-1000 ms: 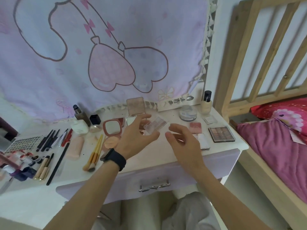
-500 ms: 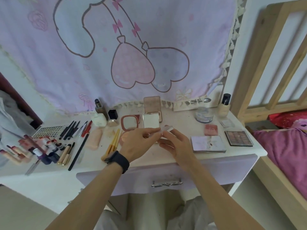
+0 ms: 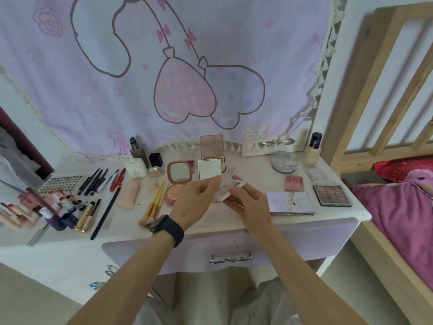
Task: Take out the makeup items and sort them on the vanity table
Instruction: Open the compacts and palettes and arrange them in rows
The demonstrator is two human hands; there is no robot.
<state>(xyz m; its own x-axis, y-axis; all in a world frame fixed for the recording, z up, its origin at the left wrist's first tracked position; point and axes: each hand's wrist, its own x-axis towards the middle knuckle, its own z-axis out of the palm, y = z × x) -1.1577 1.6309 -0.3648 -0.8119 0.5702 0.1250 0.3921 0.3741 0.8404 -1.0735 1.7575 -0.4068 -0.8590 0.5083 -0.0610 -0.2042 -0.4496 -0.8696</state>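
A lilac cloth (image 3: 164, 66) printed with heart balloons is hung across the wall behind. A wooden bed (image 3: 386, 73) with pink bedding is seen on the right. The table (image 3: 253, 167) is set below the cloth, and its drawer (image 3: 304, 238) is shut.

The makeup is laid out across the tabletop. At the far left, lipsticks (image 3: 35, 205) are crowded together, with dark pencils (image 3: 96, 181) laid side by side behind them. Yellow-handled brushes (image 3: 154, 204) are placed left of centre, just beside an open round compact (image 3: 179, 177). A square mirror (image 3: 210, 169) is propped behind the hands. To the right, a silver palette (image 3: 290, 204) lies flat, near a dark palette (image 3: 332, 194). A pink blush (image 3: 294, 183) is set behind the silver one, and a clear jar (image 3: 284, 161) and a bottle (image 3: 312, 152) stand at the back.

A small palette (image 3: 228, 187) is held just above the middle of the table, between both hands. Its left end is pinched by the curled fingers and thumb of the left hand (image 3: 194, 202), on whose wrist a black watch (image 3: 168, 228) is worn. Its right side is gripped by the right hand (image 3: 248, 202), whose fingers are curled beneath it. Whether its clear lid is open cannot be told.
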